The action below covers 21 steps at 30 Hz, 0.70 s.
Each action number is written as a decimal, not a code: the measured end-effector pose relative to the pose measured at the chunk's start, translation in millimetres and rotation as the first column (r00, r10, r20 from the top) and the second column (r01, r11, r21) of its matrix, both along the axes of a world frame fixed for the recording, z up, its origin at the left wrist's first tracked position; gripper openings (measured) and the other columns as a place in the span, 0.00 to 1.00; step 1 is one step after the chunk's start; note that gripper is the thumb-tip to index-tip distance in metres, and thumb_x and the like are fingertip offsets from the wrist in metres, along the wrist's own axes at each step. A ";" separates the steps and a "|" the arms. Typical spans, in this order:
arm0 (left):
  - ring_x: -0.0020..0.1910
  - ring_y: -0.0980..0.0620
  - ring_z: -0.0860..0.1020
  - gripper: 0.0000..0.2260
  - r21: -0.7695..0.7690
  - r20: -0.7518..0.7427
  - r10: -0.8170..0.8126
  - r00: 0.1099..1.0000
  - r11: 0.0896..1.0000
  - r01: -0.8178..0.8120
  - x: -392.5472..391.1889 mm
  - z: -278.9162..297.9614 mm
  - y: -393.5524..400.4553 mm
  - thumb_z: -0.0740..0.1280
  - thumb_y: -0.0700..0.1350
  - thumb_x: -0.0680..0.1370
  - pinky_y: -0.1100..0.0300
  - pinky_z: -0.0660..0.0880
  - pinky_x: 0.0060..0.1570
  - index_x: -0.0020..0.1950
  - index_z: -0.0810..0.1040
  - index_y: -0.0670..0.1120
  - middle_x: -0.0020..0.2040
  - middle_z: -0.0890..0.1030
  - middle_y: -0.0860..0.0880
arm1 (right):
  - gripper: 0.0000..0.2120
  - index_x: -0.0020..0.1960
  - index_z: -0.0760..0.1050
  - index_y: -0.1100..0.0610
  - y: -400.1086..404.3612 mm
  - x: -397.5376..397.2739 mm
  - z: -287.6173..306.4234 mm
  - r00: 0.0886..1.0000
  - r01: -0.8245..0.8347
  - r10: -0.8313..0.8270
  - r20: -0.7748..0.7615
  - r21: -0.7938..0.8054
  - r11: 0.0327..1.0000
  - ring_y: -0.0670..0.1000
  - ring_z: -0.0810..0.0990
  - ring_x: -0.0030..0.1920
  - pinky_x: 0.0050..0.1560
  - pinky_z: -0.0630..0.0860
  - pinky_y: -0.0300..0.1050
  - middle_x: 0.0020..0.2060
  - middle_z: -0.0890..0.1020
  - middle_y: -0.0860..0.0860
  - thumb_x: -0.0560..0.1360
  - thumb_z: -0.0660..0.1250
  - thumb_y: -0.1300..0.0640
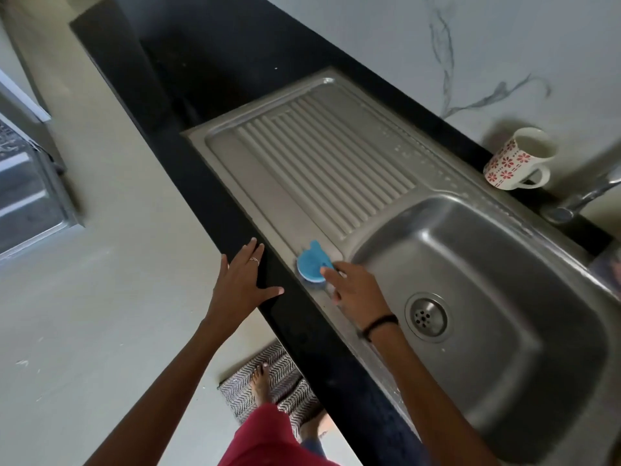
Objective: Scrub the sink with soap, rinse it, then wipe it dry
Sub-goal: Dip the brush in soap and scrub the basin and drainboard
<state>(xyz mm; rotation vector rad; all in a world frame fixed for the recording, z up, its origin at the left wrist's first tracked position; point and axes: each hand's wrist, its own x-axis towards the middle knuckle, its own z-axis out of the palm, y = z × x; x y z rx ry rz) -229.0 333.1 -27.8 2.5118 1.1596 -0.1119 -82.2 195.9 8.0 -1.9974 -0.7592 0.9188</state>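
black counter (208,136) | steel sink (554,348) inset | mug (514,163), perhaps empty

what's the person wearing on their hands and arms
Both forearms are bare, with no sleeves in view. The left hand has a thin ring on one finger. The right hand has no ring that shows, but a thin dark band circles its wrist. No gloves on either hand.

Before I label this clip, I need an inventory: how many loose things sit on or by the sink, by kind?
Scrubber: 1, blue, on the sink's near rim, held by the right hand
Mug: 1, white with red flowers, by the tap
Total: 2
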 end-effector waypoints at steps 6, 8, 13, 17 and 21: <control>0.76 0.50 0.45 0.43 -0.039 -0.047 -0.052 0.998 0.998 0.050 -2.7 2.3 20.9 0.66 0.62 0.72 0.48 0.42 0.72 0.77 0.48 0.44 0.77 0.48 0.48 | 0.10 0.45 0.79 0.58 -80.4 -7.6 11.4 0.995 0.096 -0.096 -0.022 -0.020 0.995 0.40 0.69 0.22 0.27 0.65 0.31 0.19 0.72 0.46 0.77 0.63 0.54; 0.76 0.51 0.45 0.43 -0.071 -0.040 -0.055 0.998 0.996 0.052 -4.8 0.7 22.8 0.66 0.62 0.72 0.48 0.41 0.72 0.77 0.48 0.44 0.77 0.47 0.49 | 0.12 0.44 0.79 0.59 -66.4 -8.9 11.2 0.996 0.077 -0.074 0.048 -0.054 0.996 0.41 0.70 0.24 0.30 0.68 0.37 0.20 0.72 0.47 0.77 0.63 0.52; 0.76 0.52 0.45 0.44 -0.057 -0.025 -0.083 0.996 0.995 0.081 -7.6 -1.4 27.3 0.65 0.63 0.72 0.49 0.40 0.72 0.77 0.46 0.44 0.77 0.46 0.48 | 0.14 0.46 0.78 0.61 38.7 -7.1 2.0 0.983 0.056 -0.041 0.181 -0.075 0.996 0.57 0.75 0.35 0.43 0.74 0.51 0.30 0.74 0.56 0.78 0.62 0.51; 0.76 0.51 0.45 0.43 0.005 -0.005 -0.103 0.995 0.995 0.103 -8.8 1.4 50.2 0.65 0.62 0.73 0.49 0.40 0.72 0.77 0.47 0.43 0.77 0.47 0.48 | 0.15 0.48 0.78 0.62 102.7 -10.2 3.1 0.980 0.032 -0.015 0.200 -0.083 0.996 0.56 0.75 0.38 0.43 0.73 0.49 0.34 0.75 0.55 0.78 0.60 0.50; 0.76 0.51 0.46 0.42 0.023 0.037 -0.123 0.992 0.992 0.122 -11.3 3.2 84.4 0.65 0.60 0.73 0.49 0.41 0.72 0.77 0.48 0.43 0.77 0.49 0.48 | 0.17 0.52 0.78 0.59 75.5 -20.0 1.2 0.982 0.105 -0.084 0.168 -0.116 0.988 0.53 0.74 0.36 0.42 0.74 0.49 0.33 0.74 0.52 0.76 0.61 0.46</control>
